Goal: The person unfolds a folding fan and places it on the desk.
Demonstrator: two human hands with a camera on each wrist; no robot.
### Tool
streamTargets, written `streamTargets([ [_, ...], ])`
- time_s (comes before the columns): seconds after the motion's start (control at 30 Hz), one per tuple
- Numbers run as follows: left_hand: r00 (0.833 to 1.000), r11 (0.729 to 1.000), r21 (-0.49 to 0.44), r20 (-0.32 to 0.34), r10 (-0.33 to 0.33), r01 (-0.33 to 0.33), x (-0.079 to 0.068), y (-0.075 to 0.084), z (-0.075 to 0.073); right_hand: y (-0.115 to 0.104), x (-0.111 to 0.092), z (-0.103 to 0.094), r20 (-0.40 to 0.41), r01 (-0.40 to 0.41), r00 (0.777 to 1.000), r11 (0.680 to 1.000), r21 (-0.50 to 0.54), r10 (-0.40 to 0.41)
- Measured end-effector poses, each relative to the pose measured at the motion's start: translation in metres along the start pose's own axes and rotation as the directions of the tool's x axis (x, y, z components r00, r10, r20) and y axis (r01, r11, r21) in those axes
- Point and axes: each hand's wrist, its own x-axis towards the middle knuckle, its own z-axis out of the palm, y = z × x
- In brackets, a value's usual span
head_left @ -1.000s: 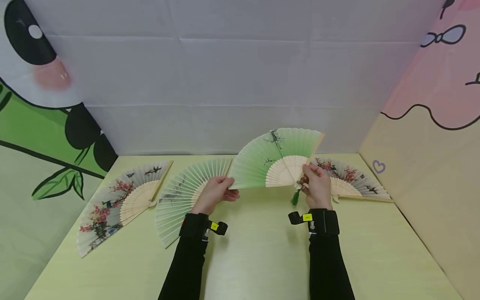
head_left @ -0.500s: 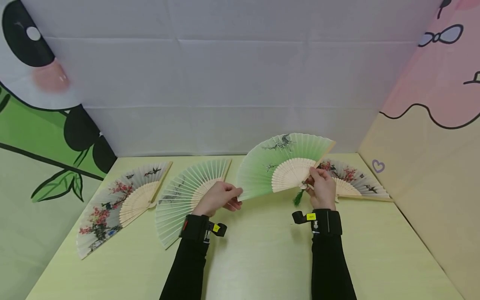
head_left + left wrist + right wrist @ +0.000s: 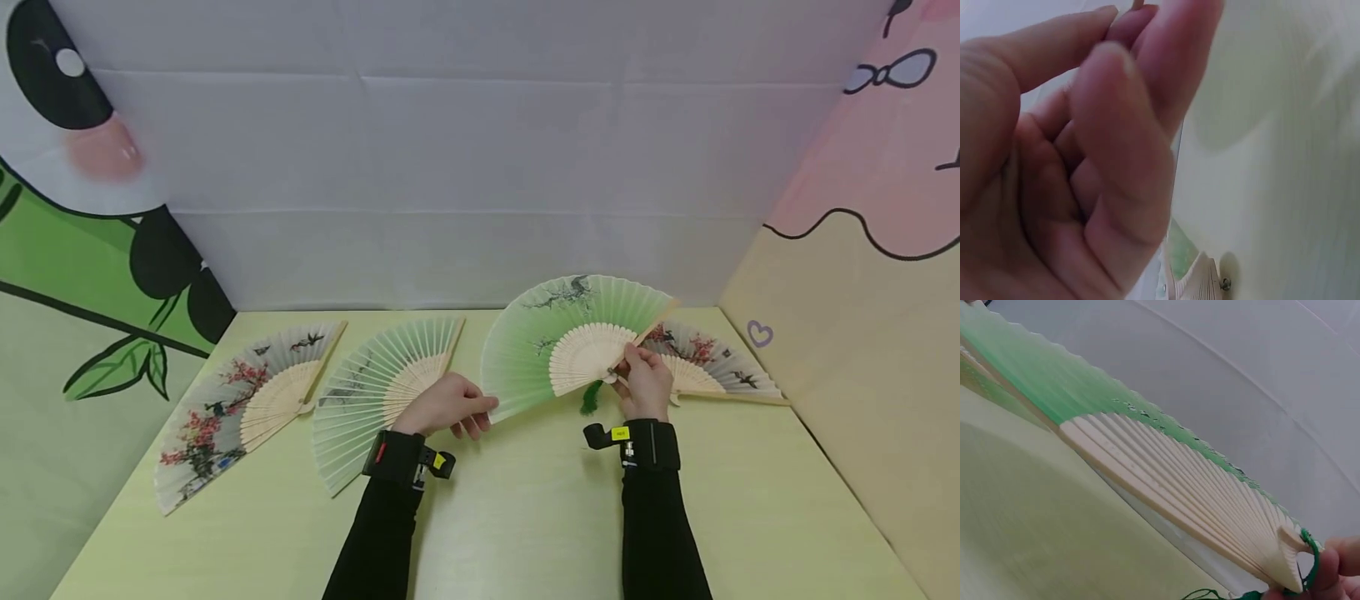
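A green folding fan (image 3: 517, 350), spread wide with a dark bird-and-branch print, is held up above the table in the head view. My right hand (image 3: 647, 383) grips it near the pivot, by the right guard stick. From the pivot hangs a green tassel (image 3: 591, 398). My left hand (image 3: 446, 404) pinches the fan's lower left tip between thumb and index finger. In the left wrist view the other fingers (image 3: 1122, 150) curl loosely, and only a sliver of the pinched edge shows. The right wrist view shows the pale ribs (image 3: 1172, 481) fanned out.
A pale green spread fan (image 3: 352, 400) lies behind my left hand. Further left is a white fan with pink blossoms (image 3: 217, 408). Another blossom fan (image 3: 697, 358) lies at the right, partly covered by the held one. A grey cloth wall (image 3: 480, 167) closes off the table's back.
The held green fan has moved right and slightly down, tilting its left tip lower. Its ribs are spread further. My left hand has followed the tip right and downward.
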Motion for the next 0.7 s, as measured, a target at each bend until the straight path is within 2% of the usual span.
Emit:
streamTargets([
  [0.17, 1.0, 1.0, 0.023, 0.02, 0.0, -0.001, 0.001, -0.002, 0.002, 0.009, 0.005, 0.002, -0.055, -0.019, 0.998, 1.0, 0.023, 0.021],
  [0.3, 1.0, 1.0, 0.001, 0.003, -0.004, 0.004, 0.001, -0.005, 0.002, 0.018, 0.007, 0.006, -0.086, -0.029, 0.996, 0.998, 0.061, 0.034],
  [0.43, 1.0, 1.0, -0.017, -0.014, -0.024, 0.023, 0.0, -0.009, 0.003, 0.026, 0.009, 0.01, -0.093, -0.025, 0.995, 0.997, 0.071, 0.032],
  [0.7, 0.998, 0.998, -0.018, -0.013, -0.058, 0.058, 0.0, -0.01, 0.003, 0.038, 0.017, 0.011, -0.056, -0.051, 0.997, 0.999, -0.014, 0.05],
])
